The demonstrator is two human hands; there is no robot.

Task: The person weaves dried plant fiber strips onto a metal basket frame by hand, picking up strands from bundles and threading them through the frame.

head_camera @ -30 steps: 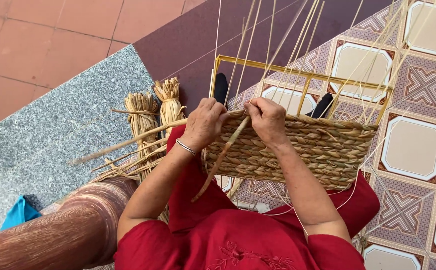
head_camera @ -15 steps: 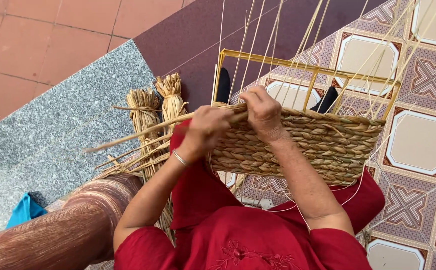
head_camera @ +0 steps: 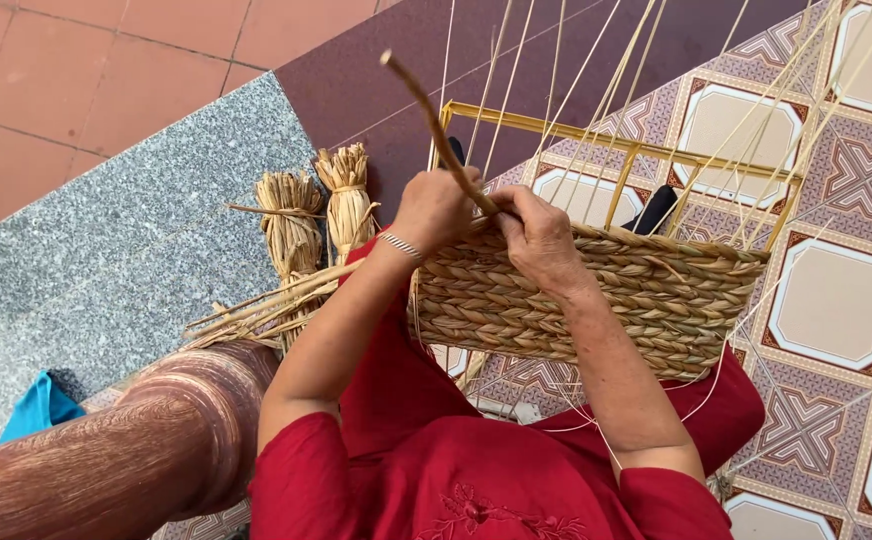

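Note:
A half-woven straw basket (head_camera: 596,300) stands on a yellow metal frame (head_camera: 616,140), with thin pale stakes rising from its rim. My left hand (head_camera: 434,208) and my right hand (head_camera: 534,232) meet at the basket's top left edge. Both pinch a thick brown straw strand (head_camera: 434,118) that sticks up and away from the rim. A silver bracelet (head_camera: 400,245) sits on my left wrist. My red sleeves and lap fill the bottom of the view.
Two tied straw bundles (head_camera: 316,215) and loose strands lie on the grey granite step (head_camera: 116,260) to the left. A brown wooden post (head_camera: 126,450) stands at lower left beside a blue cloth (head_camera: 36,405). Patterned floor tiles (head_camera: 836,300) lie to the right.
The straw strand, which lay low and pointed left across the bundles, now swings upward above the rim. Both hands have shifted to the basket's top left edge.

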